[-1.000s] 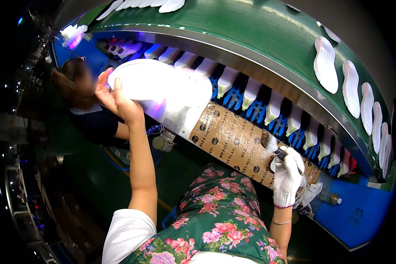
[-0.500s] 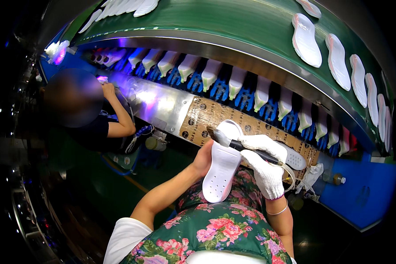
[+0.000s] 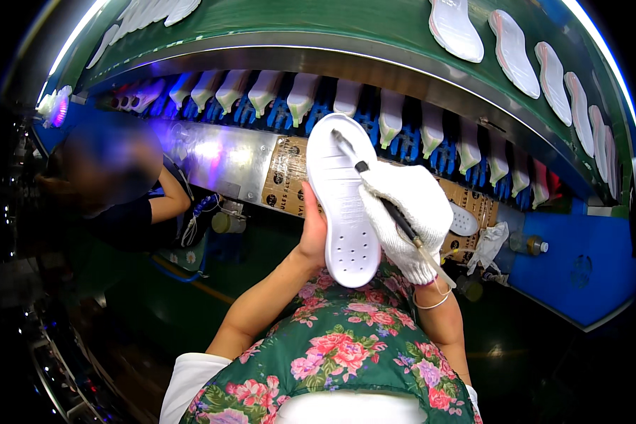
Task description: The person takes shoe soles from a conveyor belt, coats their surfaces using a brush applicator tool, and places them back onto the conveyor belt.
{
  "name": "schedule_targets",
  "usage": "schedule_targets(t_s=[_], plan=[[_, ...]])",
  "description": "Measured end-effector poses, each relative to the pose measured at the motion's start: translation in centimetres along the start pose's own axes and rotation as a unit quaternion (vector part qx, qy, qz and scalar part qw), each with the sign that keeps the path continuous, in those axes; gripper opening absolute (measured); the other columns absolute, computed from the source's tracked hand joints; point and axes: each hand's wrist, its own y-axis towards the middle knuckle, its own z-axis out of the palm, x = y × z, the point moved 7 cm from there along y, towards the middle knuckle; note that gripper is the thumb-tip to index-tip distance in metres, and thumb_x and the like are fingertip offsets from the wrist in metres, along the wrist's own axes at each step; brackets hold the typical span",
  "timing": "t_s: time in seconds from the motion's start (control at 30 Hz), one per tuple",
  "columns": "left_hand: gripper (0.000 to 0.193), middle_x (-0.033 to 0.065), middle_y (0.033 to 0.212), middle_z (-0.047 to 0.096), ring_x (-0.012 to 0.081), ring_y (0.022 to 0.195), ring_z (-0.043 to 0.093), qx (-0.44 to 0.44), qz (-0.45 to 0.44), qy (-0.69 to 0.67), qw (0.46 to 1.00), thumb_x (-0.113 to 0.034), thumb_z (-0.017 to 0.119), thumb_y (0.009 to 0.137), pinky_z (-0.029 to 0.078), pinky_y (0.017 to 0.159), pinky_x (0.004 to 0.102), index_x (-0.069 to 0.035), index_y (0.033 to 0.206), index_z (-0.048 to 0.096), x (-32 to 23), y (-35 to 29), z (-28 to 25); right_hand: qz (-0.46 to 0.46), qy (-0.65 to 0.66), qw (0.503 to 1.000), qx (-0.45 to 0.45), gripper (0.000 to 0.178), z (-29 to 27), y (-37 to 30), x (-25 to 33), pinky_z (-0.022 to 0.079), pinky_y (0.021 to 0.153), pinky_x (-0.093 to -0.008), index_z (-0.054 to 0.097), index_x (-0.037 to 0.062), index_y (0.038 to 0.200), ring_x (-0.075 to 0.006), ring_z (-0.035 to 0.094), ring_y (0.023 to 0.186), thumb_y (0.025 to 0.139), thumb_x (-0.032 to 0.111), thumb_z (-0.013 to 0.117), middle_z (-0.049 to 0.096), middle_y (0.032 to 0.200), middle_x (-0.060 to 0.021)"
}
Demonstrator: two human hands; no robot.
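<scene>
A white shoe sole (image 3: 351,237), with small holes at its near end and shallow ridges across its middle, stands upright in front of me. My bare left hand (image 3: 313,232) grips it by the left edge, thumb along the side. A white knitted glove covers my right hand (image 3: 411,208), which is closed around a dark-handled brush (image 3: 401,220). The brush's bristles touch the inside of the sole's far end. From the rear of the handle runs a pale thin tube (image 3: 439,270).
Cardboard (image 3: 284,173) covers part of the metal bench, with another perforated sole (image 3: 463,220) and a crumpled white cloth (image 3: 489,246) at right. Behind hang several white shoe uppers (image 3: 391,116) over blue clamps. A green belt (image 3: 332,18) carries white soles. A co-worker's arm (image 3: 169,201) is at left.
The sole has come up and away from my lap, its far end now in full view. My right hand has turned, and the brush tip has moved onto that end. My view has shifted slightly.
</scene>
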Motion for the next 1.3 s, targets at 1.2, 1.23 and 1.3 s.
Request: schedule_targets(t_s=[1.2,1.23,1.3], plan=[[0.111,0.0216,0.109,0.066,0.0304,0.095,0.068,-0.076,0.075,-0.049,0.993,-0.093,0.013,0.081,0.057,0.083,0.0432,-0.005,0.143,0.04,-4.3,1.3,-5.6,-0.021,0.091,0.992,0.079,0.028,4.1,-3.3,0.4,0.055,0.075,-0.0358,0.074,0.0071,0.1,-0.0281,0.071,0.086,0.073,0.001,0.078,0.074,0.097,-0.0114],[0.113,0.0218,0.102,0.067,0.0301,0.087,0.068,0.017,0.045,-0.008,0.999,-0.094,0.012,0.079,0.058,0.078,0.0423,-0.004,0.14,0.042,-4.1,1.3,-5.1,-0.056,0.085,0.991,0.085,0.03,4.7,-3.8,0.9,0.055,0.075,-0.0361,0.075,0.0077,0.101,-0.0283,0.071,0.087,0.072,0.002,0.079,0.075,0.098,-0.0114],[0.128,0.0206,0.097,0.066,0.0303,0.083,0.067,0.039,0.002,-0.05,0.998,-0.104,0.017,0.065,0.057,0.074,0.0413,0.003,0.126,0.052,-4.4,0.7,-4.7,-0.078,0.125,0.983,0.107,0.031,5.1,-3.8,2.2,0.056,0.076,-0.0361,0.075,0.0079,0.101,-0.0277,0.071,0.086,0.071,0.001,0.078,0.075,0.1,-0.0115]])
